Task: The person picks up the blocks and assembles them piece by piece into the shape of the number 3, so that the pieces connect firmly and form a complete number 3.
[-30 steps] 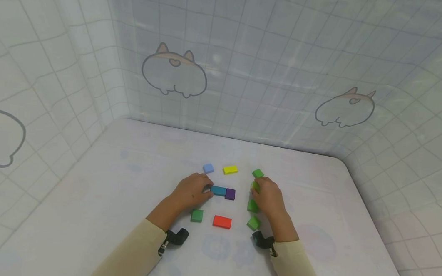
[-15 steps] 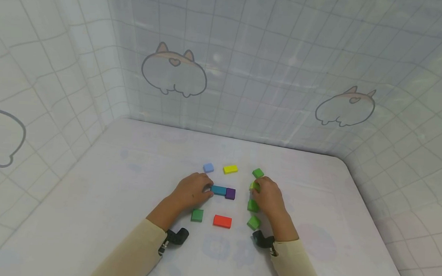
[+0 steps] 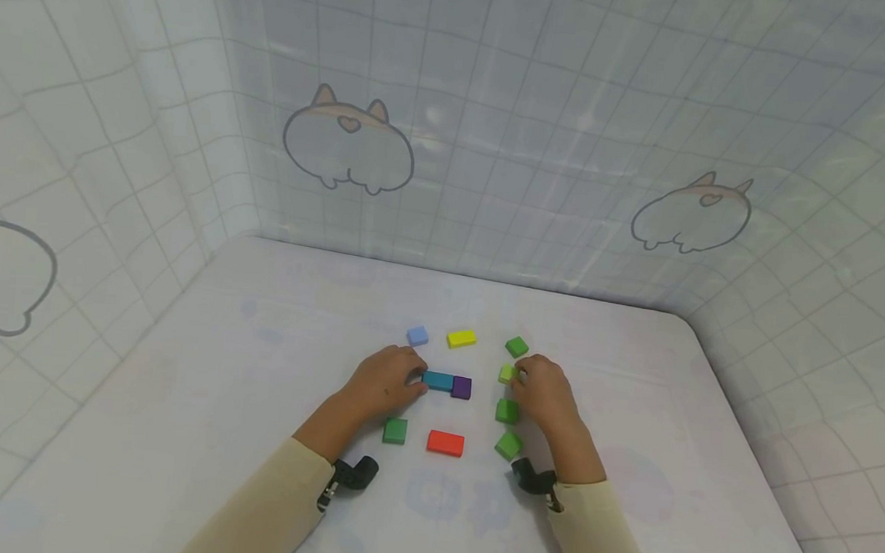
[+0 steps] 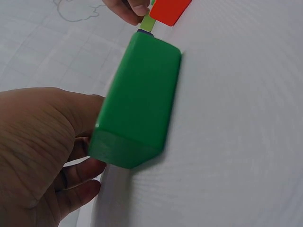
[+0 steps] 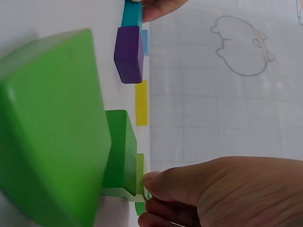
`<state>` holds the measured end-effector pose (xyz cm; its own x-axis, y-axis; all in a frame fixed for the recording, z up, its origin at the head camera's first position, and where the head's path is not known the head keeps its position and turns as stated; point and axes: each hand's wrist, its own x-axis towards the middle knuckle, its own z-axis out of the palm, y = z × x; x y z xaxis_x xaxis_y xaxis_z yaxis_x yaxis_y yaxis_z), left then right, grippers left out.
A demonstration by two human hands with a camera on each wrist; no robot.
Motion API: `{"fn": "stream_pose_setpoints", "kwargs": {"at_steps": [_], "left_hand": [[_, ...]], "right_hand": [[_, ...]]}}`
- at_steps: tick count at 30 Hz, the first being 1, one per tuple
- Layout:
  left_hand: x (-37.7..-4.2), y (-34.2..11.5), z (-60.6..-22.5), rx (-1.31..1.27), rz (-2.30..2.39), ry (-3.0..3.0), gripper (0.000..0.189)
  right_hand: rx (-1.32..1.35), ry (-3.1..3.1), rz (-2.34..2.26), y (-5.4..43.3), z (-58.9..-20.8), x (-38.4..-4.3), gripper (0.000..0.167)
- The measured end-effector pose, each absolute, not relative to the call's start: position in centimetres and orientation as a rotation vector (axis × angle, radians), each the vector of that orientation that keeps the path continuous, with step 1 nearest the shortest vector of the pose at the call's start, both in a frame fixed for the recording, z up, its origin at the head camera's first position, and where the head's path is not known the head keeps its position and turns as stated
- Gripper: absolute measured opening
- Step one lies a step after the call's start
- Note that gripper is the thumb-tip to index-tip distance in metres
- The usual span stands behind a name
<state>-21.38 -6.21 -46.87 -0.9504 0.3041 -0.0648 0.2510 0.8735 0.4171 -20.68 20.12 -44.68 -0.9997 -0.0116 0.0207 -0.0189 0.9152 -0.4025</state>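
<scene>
The right hand (image 3: 549, 395) has its thumb and bent fingertips nearly together at the right end of a lime-green block (image 3: 507, 374); whether they grip or only touch it, I cannot tell. The left hand (image 3: 380, 386) pinches the outer end of a flat teal rectangular block (image 3: 438, 381), probably steadying it against the short purple block (image 3: 462, 388) it touches. A mid-green block (image 3: 506, 411) sits just nearer than the lime one, apart, perhaps leaving finger room. The blocks look smooth and satiny, their edges softly rounded, on the pale, faintly printed tabletop (image 3: 320, 312) before a glossy gridded sheet (image 3: 509, 146).
</scene>
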Motion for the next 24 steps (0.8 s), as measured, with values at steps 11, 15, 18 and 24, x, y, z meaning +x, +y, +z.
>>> {"fn": "stream_pose_setpoints", "kwargs": {"at_steps": [11, 15, 18, 24], "left_hand": [[-21.53, -6.15, -47.21, 0.415, 0.626, 2.919, 0.038], [-21.60, -6.16, -47.26, 0.417, 0.633, 2.911, 0.038], [-21.56, -6.18, -47.14, 0.418, 0.634, 2.906, 0.039], [-21.45, -6.20, -47.03, 0.424, 0.640, 2.908, 0.039]], "right_hand": [[0.042, -3.053, 0.689, 19.76, -45.09, -20.82, 0.022], [0.052, -3.061, 0.679, 19.67, -45.03, -20.80, 0.021], [0.060, -3.067, 0.664, 19.73, -45.07, -20.81, 0.020], [0.075, -3.068, 0.641, 19.62, -45.18, -20.89, 0.021]]}}
